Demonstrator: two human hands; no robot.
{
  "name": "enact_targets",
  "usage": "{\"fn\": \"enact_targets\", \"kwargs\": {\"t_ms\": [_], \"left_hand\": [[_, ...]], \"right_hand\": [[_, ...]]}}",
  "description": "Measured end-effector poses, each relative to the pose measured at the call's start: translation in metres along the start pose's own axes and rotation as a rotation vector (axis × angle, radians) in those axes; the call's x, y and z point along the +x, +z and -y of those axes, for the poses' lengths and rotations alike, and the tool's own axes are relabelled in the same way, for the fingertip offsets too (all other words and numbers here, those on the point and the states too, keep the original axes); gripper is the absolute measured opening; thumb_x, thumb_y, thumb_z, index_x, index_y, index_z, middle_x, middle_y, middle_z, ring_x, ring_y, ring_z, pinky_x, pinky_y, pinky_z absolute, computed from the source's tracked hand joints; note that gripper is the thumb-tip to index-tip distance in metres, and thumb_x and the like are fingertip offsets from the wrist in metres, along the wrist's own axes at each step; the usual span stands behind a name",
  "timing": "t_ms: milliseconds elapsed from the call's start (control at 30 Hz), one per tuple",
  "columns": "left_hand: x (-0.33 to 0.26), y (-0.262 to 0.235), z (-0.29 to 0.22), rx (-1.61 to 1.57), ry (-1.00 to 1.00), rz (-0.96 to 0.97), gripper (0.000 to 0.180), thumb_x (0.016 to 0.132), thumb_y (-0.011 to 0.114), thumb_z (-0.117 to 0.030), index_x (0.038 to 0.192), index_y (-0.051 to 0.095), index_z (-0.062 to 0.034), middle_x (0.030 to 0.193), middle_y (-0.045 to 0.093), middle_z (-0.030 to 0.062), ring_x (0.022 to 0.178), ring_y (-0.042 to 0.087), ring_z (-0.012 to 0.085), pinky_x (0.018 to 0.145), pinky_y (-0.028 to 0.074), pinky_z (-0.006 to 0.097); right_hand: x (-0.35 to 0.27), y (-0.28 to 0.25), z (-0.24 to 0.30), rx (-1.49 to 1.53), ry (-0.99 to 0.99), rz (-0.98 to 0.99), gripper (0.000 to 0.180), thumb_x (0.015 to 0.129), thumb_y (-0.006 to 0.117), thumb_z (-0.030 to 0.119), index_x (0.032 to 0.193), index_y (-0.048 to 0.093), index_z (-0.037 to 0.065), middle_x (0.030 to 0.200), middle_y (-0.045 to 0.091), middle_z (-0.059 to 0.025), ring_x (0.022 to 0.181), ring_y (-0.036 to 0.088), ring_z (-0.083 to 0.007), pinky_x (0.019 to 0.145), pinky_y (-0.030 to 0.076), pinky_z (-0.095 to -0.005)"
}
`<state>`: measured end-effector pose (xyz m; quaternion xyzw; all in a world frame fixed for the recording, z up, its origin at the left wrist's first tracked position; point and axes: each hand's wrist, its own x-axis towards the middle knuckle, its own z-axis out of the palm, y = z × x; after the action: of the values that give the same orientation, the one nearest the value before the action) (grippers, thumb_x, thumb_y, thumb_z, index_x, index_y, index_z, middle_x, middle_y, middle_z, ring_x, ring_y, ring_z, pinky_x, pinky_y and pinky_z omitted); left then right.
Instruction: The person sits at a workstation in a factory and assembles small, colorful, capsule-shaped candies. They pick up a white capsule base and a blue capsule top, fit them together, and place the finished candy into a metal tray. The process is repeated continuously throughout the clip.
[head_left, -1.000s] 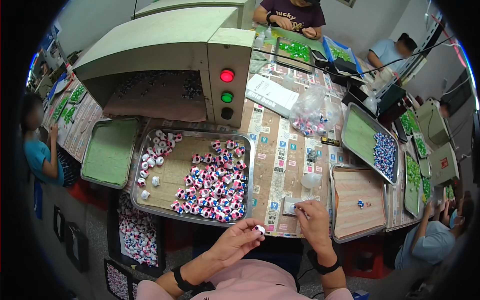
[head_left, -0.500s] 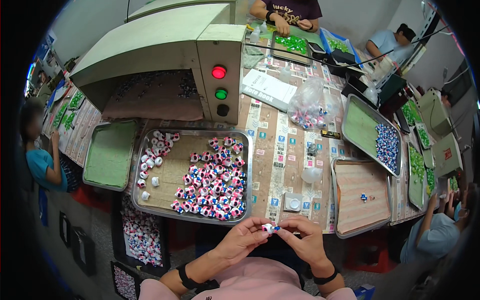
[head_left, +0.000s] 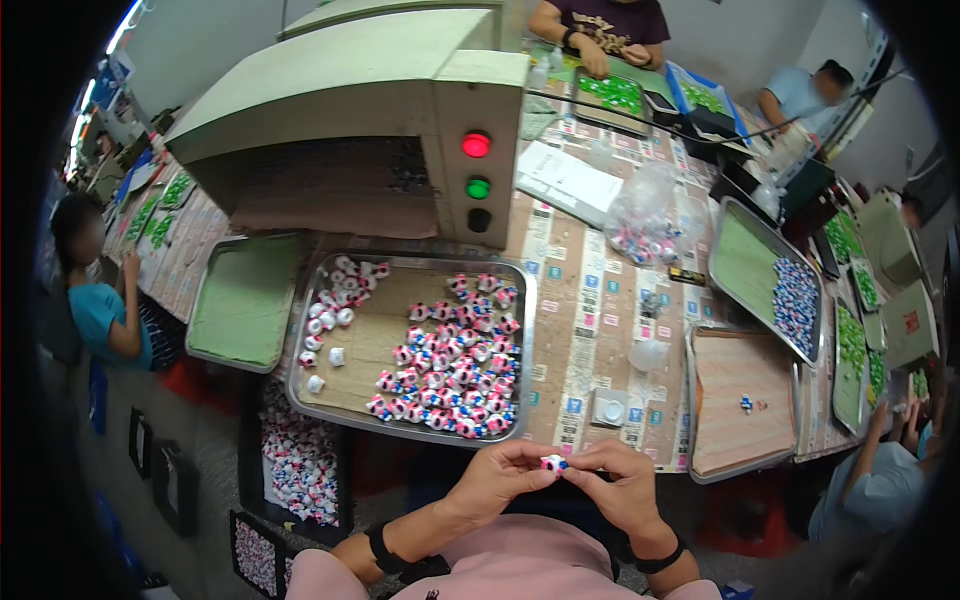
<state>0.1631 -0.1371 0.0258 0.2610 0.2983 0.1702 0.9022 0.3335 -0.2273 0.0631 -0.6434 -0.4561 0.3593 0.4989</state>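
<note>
Head view, low centre of the frame: the left hand (head_left: 497, 478) and the right hand (head_left: 620, 487) meet fingertip to fingertip, both pinched shut on one small white piece with pink and blue marks (head_left: 552, 463), held just below the near edge of the bench (head_left: 585, 330). Above the hands, centre left, a metal tray (head_left: 505, 435) holds a heap of like pieces (head_left: 450, 375). At right lies a brown-lined tray (head_left: 745, 400), nearly bare. Upper centre, a pale green machine (head_left: 400, 90) shows a red light (head_left: 476, 145) above a green one.
</note>
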Motion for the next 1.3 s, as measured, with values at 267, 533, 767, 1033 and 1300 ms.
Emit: {"fn": "enact_targets", "kwargs": {"t_ms": [267,533,767,1033,1300], "left_hand": [[-0.003,-0.014,-0.047,0.312,0.238,0.028,0.029,0.087,0.067,-0.002,0.115,0.06,-0.0007,0.104,0.062,0.0044,0.097,0.06,0.011,0.086,0.05,0.024],[0.043,-0.076,-0.14,1.234,0.878,-0.646,0.024,0.073,0.071,-0.005,0.096,0.067,-0.0025,0.093,0.064,0.0104,0.081,0.061,0.0224,0.073,0.05,0.032],[0.053,-0.09,-0.142,1.54,0.855,-0.623,0.026,0.071,0.07,-0.009,0.096,0.067,-0.0048,0.094,0.059,0.0121,0.095,0.052,0.0307,0.084,0.043,0.039],[-0.014,-0.134,-0.139,1.75,0.984,-0.977,0.056,0.073,0.075,-0.017,0.122,0.052,-0.0041,0.121,0.047,0.0161,0.115,0.042,0.0356,0.1,0.035,0.045],[-0.035,-0.162,-0.131,1.92,0.584,-1.185,0.066,0.077,0.073,-0.026,0.131,0.04,-0.0049,0.125,0.043,0.0192,0.119,0.038,0.038,0.1,0.033,0.048]], "right_hand": [[0.009,0.006,0.004,0.079,-0.016,0.066,0.024,0.076,0.076,0.002,0.1,0.072,0.004,0.098,0.067,-0.0091,0.089,0.063,-0.016,0.075,0.051,-0.0247],[-0.002,-0.001,-0.011,-0.01,-0.003,0.043,0.018,0.079,0.071,0.002,0.097,0.072,0.003,0.096,0.068,-0.0087,0.088,0.063,-0.0158,0.071,0.049,-0.0248],[-0.006,-0.005,-0.008,-0.006,0.031,0.033,0.016,0.08,0.07,0.001,0.096,0.071,0.001,0.096,0.066,-0.0083,0.087,0.062,-0.0139,0.072,0.048,-0.0243],[-0.008,-0.021,-0.017,0.009,0.052,-0.019,0.015,0.083,0.068,0.001,0.097,0.07,-0.001,0.094,0.064,-0.0089,0.085,0.061,-0.0128,0.072,0.048,-0.0226],[-0.007,-0.021,-0.015,-0.027,0.052,-0.028,0.016,0.08,0.07,0.003,0.095,0.072,0.002,0.091,0.068,-0.0091,0.081,0.063,-0.0145,0.067,0.048,-0.0245]]}}
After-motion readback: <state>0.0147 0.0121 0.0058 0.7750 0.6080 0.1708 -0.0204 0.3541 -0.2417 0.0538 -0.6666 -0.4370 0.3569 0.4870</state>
